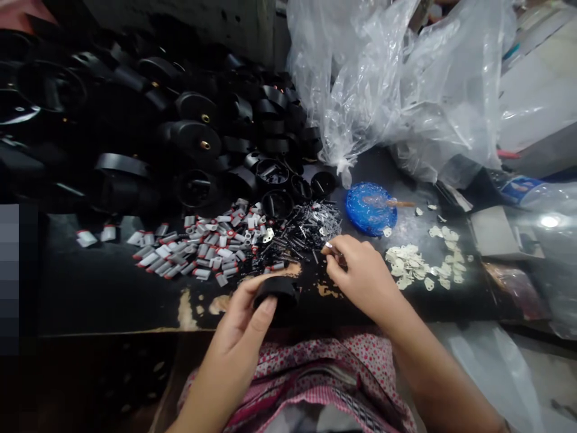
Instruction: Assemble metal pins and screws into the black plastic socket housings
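Observation:
My left hand point(247, 325) is wrapped around a round black plastic housing point(277, 291), thumb on its near side, above the table's front edge. To its right, my right hand point(354, 267) pinches a small shiny metal piece point(329, 245) between thumb and fingertips; its exact kind is too small to make out. Just beyond my hands lies a heap of small springs and metal pins point(311, 225). Left of that heap spreads a pile of grey cylinders with red ends point(211, 246). Flat cream-coloured tabs point(406, 264) lie to the right of my right hand.
Many black round housings point(198, 141) are stacked at the back left. A blue round container point(370, 207), with a brown stick across it, sits behind my right hand. Clear plastic bags point(356, 78) hang at the back. A plastic bottle point(541, 201) and small white box point(493, 231) are at the right.

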Motion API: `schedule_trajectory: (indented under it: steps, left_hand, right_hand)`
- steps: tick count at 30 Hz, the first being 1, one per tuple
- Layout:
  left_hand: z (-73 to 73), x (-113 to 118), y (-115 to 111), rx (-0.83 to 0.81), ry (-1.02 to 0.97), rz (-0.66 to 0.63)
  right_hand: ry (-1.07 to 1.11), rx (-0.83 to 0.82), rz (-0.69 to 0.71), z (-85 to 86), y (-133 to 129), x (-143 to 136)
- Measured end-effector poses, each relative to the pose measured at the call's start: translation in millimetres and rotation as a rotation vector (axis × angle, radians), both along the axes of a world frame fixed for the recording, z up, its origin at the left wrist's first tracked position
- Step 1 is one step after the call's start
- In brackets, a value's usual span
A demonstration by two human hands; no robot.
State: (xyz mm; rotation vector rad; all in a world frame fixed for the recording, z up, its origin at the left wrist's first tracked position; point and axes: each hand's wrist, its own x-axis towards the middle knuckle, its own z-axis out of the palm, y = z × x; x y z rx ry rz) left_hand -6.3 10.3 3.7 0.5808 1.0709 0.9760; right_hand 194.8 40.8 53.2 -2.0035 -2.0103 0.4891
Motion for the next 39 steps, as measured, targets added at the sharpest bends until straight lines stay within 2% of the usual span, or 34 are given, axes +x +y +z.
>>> schedule_trajectory:
  steps: [4,7,11,16,20,24,26,32,39]
  left_hand:
    - [5.9,5.9,4.0,-0.003,0.056,-0.068]
    - [11.0,6.6,7.8,-0.032,0.006,-0.092]
    - [16.7,15.5,13.4,-0.092,-0.14,-0.035]
    - [20.6,23.7,15.9,-0.145,-0.184,-0.026]
    - [20.1,22.4,13.3,-0.152,-0.266,0.021]
    - [19.4,20.2,10.8,-0.169,-0.306,0.012]
    - [18.7,19.4,8.9,-0.156,-0.294,0.001]
    - [13.5,18.2,1.3,-0.096,-0.238,-0.14]
    - [11.5,16.8,4.6,-0.016,-0.135,-0.197]
  right_hand:
    - [-0.282,0.028,0.129,-11.5,14.5,-1.4]
    - [-0.306,0.02,0.164,-12.7,11.5,-2.0]
    - [-0.117,0.073,0.137,-7.4,-4.9,-4.4]
    - [0.103,0.205,0.176,-0.9,-24.1,-15.3]
    - [0.221,0.214,0.102,0.2,-28.1,-20.6]
    - [0.376,0.185,0.017,4.2,-28.9,-22.8]
    - [0.411,0.225,0.024,5.8,-29.6,-24.6]
    - [0.186,0.304,0.134,3.2,-30.7,-29.5]
    - [0.084,0.33,0.243,4.6,-27.0,-27.7]
